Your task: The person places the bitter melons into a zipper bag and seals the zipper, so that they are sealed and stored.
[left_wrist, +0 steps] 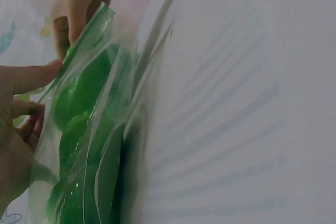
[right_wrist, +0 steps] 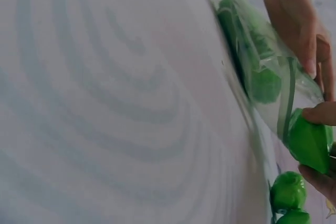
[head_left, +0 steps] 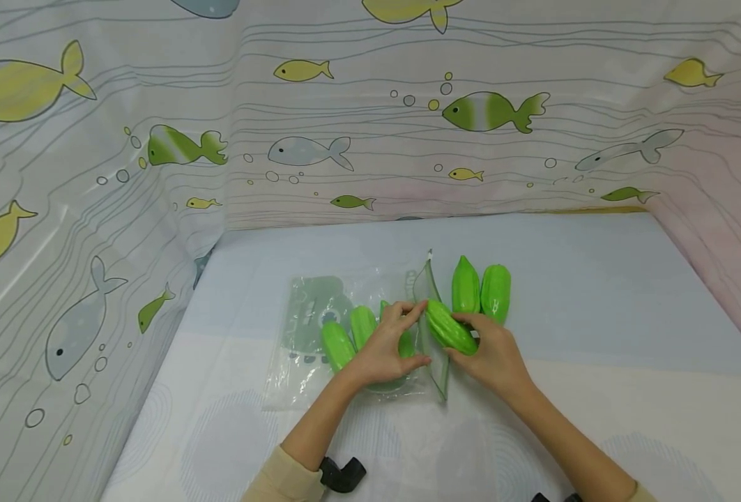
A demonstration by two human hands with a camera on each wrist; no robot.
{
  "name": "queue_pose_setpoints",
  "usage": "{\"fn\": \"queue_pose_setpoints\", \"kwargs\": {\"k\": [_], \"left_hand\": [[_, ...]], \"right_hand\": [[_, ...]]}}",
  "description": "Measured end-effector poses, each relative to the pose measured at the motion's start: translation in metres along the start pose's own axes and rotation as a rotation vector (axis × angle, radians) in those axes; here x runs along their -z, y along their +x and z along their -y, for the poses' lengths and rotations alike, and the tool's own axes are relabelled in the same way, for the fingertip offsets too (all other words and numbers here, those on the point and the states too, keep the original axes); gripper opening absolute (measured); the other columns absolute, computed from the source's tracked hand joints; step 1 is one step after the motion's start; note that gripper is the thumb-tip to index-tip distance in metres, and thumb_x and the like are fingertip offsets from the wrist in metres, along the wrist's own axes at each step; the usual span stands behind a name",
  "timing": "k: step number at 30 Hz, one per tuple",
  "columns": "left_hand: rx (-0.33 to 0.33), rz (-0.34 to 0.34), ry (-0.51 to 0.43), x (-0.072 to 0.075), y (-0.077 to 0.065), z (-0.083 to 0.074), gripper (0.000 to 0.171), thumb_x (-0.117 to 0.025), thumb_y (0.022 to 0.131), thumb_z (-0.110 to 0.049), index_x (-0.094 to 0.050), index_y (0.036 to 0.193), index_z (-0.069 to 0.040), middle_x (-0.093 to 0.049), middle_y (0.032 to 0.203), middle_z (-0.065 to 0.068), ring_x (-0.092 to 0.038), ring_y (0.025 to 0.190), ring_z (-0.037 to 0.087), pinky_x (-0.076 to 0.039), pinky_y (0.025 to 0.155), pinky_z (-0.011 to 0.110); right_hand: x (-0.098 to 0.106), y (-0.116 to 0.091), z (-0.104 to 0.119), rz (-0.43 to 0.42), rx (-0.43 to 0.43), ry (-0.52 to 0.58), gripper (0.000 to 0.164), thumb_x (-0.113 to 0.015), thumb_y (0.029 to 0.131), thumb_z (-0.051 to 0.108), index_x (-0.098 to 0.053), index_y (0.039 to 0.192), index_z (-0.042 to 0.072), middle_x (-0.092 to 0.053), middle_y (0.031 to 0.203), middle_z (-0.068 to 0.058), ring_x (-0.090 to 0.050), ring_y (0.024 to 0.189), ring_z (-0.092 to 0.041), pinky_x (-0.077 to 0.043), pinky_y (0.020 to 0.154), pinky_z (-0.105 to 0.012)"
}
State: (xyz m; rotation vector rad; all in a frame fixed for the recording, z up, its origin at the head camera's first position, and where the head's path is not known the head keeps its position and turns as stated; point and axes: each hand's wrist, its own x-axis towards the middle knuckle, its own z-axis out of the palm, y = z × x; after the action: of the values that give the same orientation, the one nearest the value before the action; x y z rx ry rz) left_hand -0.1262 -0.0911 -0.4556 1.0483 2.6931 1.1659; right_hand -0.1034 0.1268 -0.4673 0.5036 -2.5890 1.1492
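A clear zip bag (head_left: 307,397) with a green zip strip and a cartoon print lies on its side, several bright green ridged gourds (head_left: 337,345) inside. My left hand (head_left: 379,352) holds the bag at its mouth, thumb and fingers spread along the gaping edge. Between the thumb and fingers of my right hand (head_left: 495,352) is another green gourd (head_left: 448,328), its far end at the bag's mouth. In the right wrist view this gourd (right_wrist: 310,142) touches or nearly touches the zip strip (right_wrist: 289,95). The left wrist view shows gourds (left_wrist: 79,145) through the film.
Two more green gourds (head_left: 466,286) lie side by side just beyond my right hand. A pale cloth (head_left: 596,300) covers the table. Fish-patterned sheeting (head_left: 370,111) hangs at the back and both sides. A black wrist mount (head_left: 343,476) shows by the left sleeve.
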Motion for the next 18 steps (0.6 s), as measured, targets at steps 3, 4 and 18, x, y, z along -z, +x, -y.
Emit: {"fn": "queue_pose_setpoints", "kwargs": {"k": [3, 4, 18], "left_hand": [[0.011, 0.009, -0.007, 0.001, 0.001, -0.002, 0.091, -0.082, 0.078, -0.018, -0.029, 0.15, 0.0, -0.04, 0.131, 0.011, -0.037, 0.122, 0.026, -0.04, 0.101, 0.045], [0.019, 0.013, -0.012, 0.001, 0.001, -0.002, 0.091, -0.082, 0.078, -0.018, -0.029, 0.15, -0.001, -0.04, 0.132, 0.011, -0.037, 0.123, 0.026, -0.04, 0.101, 0.045], [0.006, 0.012, -0.021, 0.002, 0.001, -0.004, 0.09, -0.081, 0.079, -0.019, -0.029, 0.15, -0.003, -0.039, 0.132, 0.01, -0.035, 0.123, 0.025, -0.04, 0.1, 0.044]], "right_hand": [[-0.005, 0.0, 0.002, 0.024, -0.038, 0.013, 0.061, -0.088, 0.066, 0.007, -0.062, 0.121, -0.001, -0.067, 0.11, -0.015, -0.066, 0.092, -0.029, -0.055, 0.073, -0.04], [-0.006, 0.0, 0.003, 0.031, -0.05, 0.02, 0.061, -0.088, 0.067, 0.007, -0.062, 0.121, -0.001, -0.067, 0.11, -0.015, -0.066, 0.093, -0.029, -0.056, 0.073, -0.04], [-0.019, 0.003, 0.009, 0.064, -0.094, 0.066, 0.063, -0.087, 0.068, 0.005, -0.059, 0.125, -0.001, -0.065, 0.115, -0.017, -0.064, 0.098, -0.032, -0.056, 0.077, -0.041]]}}
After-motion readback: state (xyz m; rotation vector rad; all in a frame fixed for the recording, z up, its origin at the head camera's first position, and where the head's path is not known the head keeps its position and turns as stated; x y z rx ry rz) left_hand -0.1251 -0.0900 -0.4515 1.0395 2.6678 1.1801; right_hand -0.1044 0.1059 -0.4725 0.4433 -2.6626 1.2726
